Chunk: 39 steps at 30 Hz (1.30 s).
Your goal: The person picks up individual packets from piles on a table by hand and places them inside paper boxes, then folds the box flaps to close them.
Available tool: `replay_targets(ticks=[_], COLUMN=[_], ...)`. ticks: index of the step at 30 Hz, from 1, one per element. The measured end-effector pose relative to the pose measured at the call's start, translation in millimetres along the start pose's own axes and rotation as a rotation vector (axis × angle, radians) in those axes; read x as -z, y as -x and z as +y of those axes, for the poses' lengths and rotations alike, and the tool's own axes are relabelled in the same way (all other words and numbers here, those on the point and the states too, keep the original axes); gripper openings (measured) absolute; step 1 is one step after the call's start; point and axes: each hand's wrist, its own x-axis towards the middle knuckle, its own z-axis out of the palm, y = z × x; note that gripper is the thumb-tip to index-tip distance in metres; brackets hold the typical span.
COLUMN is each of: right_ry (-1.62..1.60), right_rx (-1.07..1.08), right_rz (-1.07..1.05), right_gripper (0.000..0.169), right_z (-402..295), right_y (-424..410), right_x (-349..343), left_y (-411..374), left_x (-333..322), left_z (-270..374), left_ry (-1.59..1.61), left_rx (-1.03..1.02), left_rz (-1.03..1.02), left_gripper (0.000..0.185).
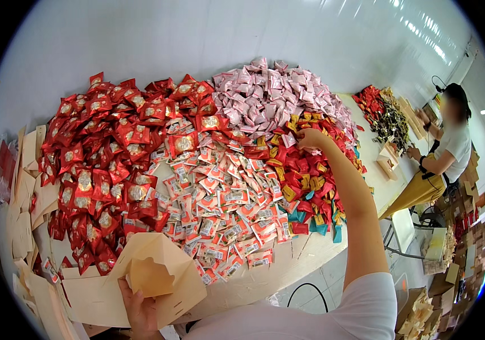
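Note:
My left hand (138, 308) holds an open, folded cardboard box (183, 276) low at the near edge of the table. My right hand (311, 139) reaches over to the pile of red-and-yellow wrapped sweets (310, 178), beside the heap of pale pink packets (268, 93). Its fingers are bent near a pink packet, and whether they hold anything is hidden. In the middle lie small white-and-orange packets (229, 197). Larger shiny red packets (98, 170) are heaped at the left. Some teal wrappers (319, 227) show at the near side of the red-and-yellow pile.
Flat cardboard blanks (23, 229) are stacked along the left edge, with a clear plastic bag (2, 170) behind. A wall runs behind the piles. At the right a co-worker (450, 140) stands by another table with sweets (389, 121) and a box (388, 160); cartons (463, 255) cover the floor beyond.

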Motion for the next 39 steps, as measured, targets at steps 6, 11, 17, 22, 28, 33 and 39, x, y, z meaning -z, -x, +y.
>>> replay_targets(ticks=[6, 11, 17, 22, 28, 33, 39], right_ry=[-0.2, -1.077, -1.948, -2.138, -1.409, -0.676, -0.237], right_rx=[0.078, 0.189, 0.478, 0.622, 1.062, 1.206, 1.147], right_rz=[0.187, 0.146, -0.111, -0.286, -0.101, -0.132, -0.13], right_gripper=[0.029, 0.02, 0.031, 0.033, 0.052, 0.066, 0.072], right_z=[16, 0, -66, -163, -215, -229, -232], right_y=[11, 60, 120, 169, 202, 210, 206], right_x=[5, 28, 1, -26, -48, -56, -51], left_y=[-6, -11, -41, -55, -60, -60, -62], left_x=[2, -15, -49, -85, -95, -97, -91], left_z=[-9, -9, -43, -59, -58, -53, -54], left_ry=[-0.003, 0.035, 0.037, -0.009, -0.022, -0.012, 0.0], left_rx=[0.005, 0.035, 0.045, 0.139, 0.156, 0.171, 0.204], left_rz=[-0.004, -0.053, -0.063, -0.089, -0.115, -0.119, -0.124], left_gripper=[0.074, 0.07, 0.062, 0.055, 0.062, 0.058, 0.057])
